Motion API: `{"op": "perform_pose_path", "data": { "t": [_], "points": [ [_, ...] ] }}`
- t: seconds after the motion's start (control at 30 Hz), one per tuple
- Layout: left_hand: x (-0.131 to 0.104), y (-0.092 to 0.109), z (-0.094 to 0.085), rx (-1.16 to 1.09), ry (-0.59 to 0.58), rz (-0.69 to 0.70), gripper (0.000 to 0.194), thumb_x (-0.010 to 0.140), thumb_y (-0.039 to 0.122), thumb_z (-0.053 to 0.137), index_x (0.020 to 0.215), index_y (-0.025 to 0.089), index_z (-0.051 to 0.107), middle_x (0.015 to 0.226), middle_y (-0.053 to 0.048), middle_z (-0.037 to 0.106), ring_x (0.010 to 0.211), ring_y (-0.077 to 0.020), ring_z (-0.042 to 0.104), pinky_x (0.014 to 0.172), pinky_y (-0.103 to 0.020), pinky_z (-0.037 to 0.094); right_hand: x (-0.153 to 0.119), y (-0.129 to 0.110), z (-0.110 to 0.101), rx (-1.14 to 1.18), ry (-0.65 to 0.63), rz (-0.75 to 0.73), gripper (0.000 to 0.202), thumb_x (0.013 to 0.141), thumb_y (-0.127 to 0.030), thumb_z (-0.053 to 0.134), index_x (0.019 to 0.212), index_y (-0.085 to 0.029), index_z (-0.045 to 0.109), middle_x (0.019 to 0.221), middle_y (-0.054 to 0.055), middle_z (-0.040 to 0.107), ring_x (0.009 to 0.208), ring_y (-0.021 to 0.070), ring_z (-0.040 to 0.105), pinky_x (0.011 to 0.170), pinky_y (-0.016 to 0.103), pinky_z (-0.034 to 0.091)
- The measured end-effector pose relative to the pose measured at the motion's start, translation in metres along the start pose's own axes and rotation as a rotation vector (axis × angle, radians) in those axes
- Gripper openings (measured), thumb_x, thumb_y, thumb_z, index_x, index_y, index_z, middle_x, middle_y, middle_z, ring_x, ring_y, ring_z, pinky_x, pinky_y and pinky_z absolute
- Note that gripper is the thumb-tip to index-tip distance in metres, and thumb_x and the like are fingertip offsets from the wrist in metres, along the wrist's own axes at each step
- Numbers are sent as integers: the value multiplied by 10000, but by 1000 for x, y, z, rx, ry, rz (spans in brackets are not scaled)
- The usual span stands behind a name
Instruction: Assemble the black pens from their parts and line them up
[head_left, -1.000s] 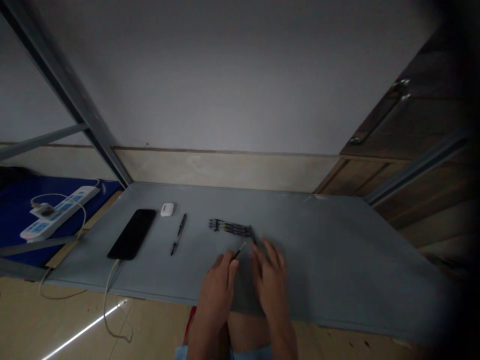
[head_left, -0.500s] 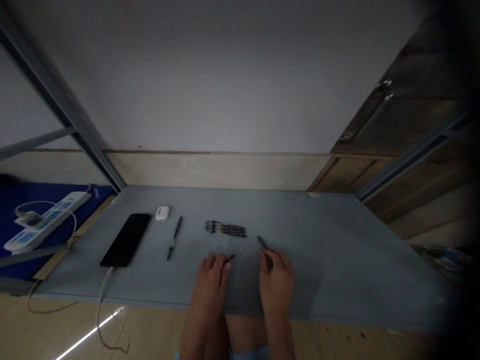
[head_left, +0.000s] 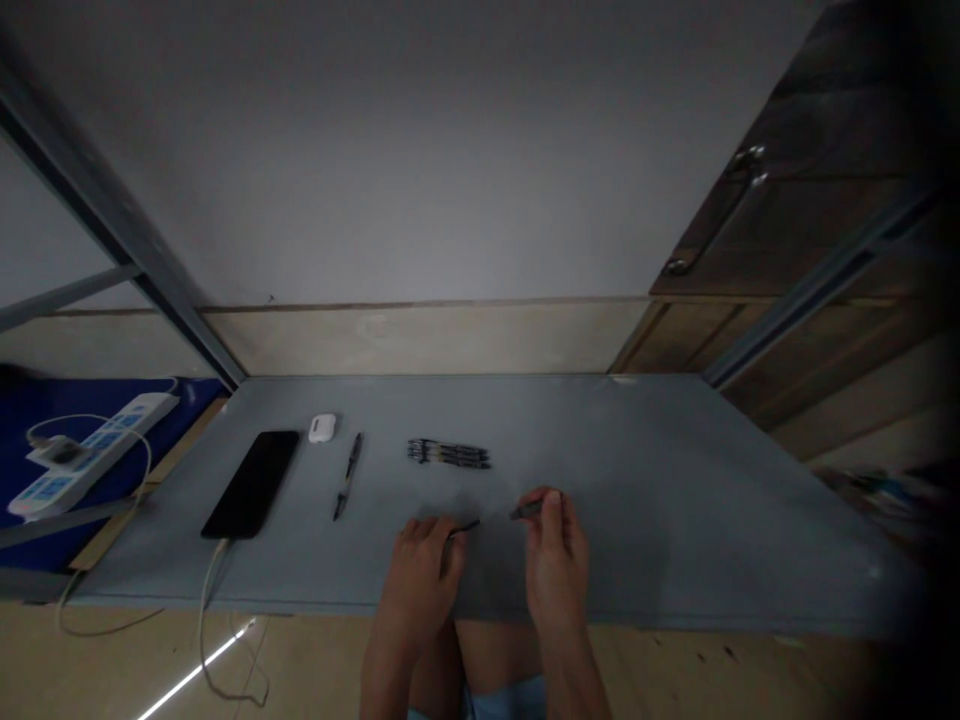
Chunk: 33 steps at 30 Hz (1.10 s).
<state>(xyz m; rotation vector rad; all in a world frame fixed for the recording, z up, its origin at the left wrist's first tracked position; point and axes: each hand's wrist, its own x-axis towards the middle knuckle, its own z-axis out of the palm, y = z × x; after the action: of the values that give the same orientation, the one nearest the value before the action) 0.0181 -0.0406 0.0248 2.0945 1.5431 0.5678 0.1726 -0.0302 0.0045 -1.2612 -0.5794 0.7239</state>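
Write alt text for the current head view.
A person's left hand holds a slim dark pen-like piece, and the right hand a short dark piece, the two apart, over a gray table. Beyond them lies a cluster of pens; to the left are a single pen, a white case and a black phone.

One left grip and one right grip are showing, each holding one item: a slim dark piece and a dark barrel. One surface is carrying one pen lying alone, one row of roughly four pens lying too close for sure counting, one phone and one white case. One power strip is holding one charger; one cable is trailing from the phone
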Motion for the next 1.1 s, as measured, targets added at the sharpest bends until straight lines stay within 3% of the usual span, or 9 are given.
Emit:
{"op": "perform_pose_path", "data": {
  "t": [0.17,0.33,0.73,0.87,1.1],
  "points": [
    [-2,11,-1,3,12,24,210,930,266,409,890,239,614,841,-35,661,849,-221,595,831,-400,446,-3,0,4,159,-124,89,318,841,-528,555,830,-212,587,775,-23,561,675,127,547,606,238,482],
    [1,18,0,-16,33,28,214,919,248,407,855,266,611,821,-40,657,840,-224,600,811,-386,457,-8,-3,5,95,-217,102,296,862,-509,540,815,-220,582,752,-20,549,659,137,537,578,240,500],
    [1,17,1,-29,19,26,230,941,245,362,877,238,583,813,-41,635,842,-231,577,783,-391,452,-6,-8,3,274,-134,67,261,893,-492,493,893,-237,545,777,-17,568,644,147,584,541,274,518],
    [1,17,0,-28,15,23,234,941,239,360,870,239,583,815,-38,634,828,-230,575,801,-401,448,-5,-9,3,166,-71,33,294,877,-504,514,873,-212,548,779,-22,559,599,124,579,548,269,518],
    [1,12,-4,-12,20,-3,214,933,243,388,920,240,601,858,-46,650,865,-235,570,812,-396,453,-7,-7,5,115,-107,41,298,858,-516,534,888,-221,559,786,-29,553,576,128,582,572,278,519]
  ]
}}
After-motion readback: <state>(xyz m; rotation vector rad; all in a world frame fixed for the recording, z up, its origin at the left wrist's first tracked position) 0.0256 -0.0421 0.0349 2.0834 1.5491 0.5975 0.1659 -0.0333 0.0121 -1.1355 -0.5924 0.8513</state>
